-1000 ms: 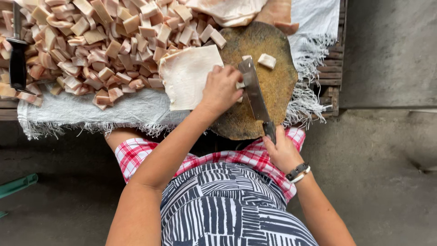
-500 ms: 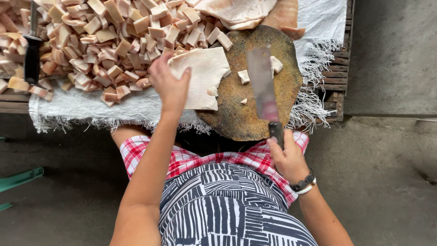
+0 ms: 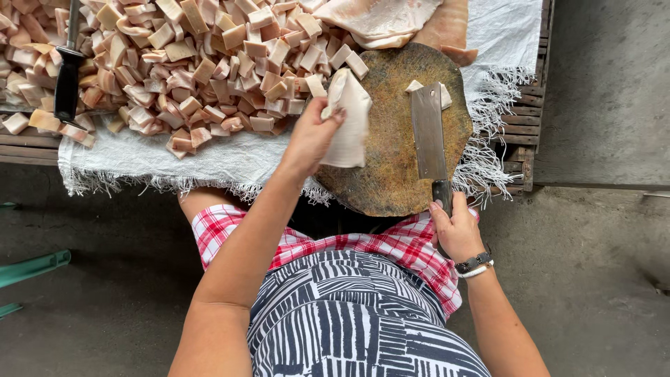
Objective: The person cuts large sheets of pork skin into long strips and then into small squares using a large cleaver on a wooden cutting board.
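My left hand (image 3: 312, 134) grips a pale slab of pork skin (image 3: 349, 119) and lifts it, folded, over the left edge of a round wooden chopping board (image 3: 391, 167). My right hand (image 3: 455, 229) holds the black handle of a cleaver (image 3: 428, 131). Its blade lies flat on the board, pointing away from me. A small cut piece (image 3: 442, 95) sits on the board beside the blade's tip.
A big heap of cut pork-skin cubes (image 3: 195, 63) covers a white woven sack (image 3: 209, 157) on a wooden pallet (image 3: 520, 119). Larger uncut skin sheets (image 3: 391, 17) lie beyond the board. A black-handled knife (image 3: 66, 80) rests on the heap at left. Concrete floor surrounds the pallet.
My left hand has picked the flat slab up off the sack and board edge, so it now hangs folded. The cleaver shifted slightly left on the board, and loose bits by the blade are gone.
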